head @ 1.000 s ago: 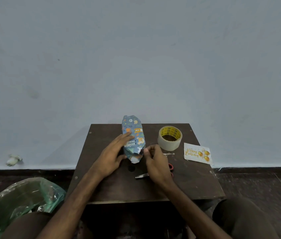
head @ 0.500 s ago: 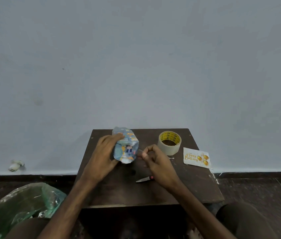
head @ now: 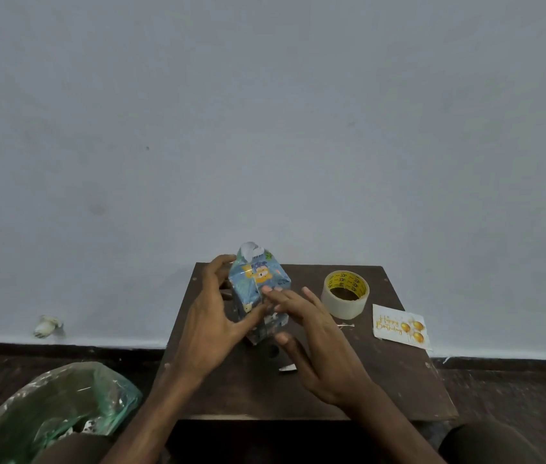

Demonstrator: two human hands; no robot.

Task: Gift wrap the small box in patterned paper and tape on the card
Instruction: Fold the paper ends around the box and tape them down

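Note:
The small box (head: 259,283), wrapped in blue paper with cartoon animals, stands tilted on end above the dark wooden table (head: 382,380). My left hand (head: 213,316) grips its left side, thumb across the front. My right hand (head: 311,333) lies with flat, spread fingers against the box's lower right face. A loose white paper flap sticks up at the box's top. The roll of tape (head: 345,294) stands to the right of the box. Further right, the white "Happy Birthday" card (head: 400,326) with gold balloons lies at the table's right edge.
The tip of a pair of scissors (head: 287,368) shows under my right hand. A green plastic bag (head: 57,406) sits on the floor at lower left. A small white object (head: 47,326) lies by the wall at left. A plain wall rises right behind the table.
The box has been lifted from lying flat to standing on end. My right hand opened from a pinch and moved left onto the box. My left hand shifted to grip the box's side.

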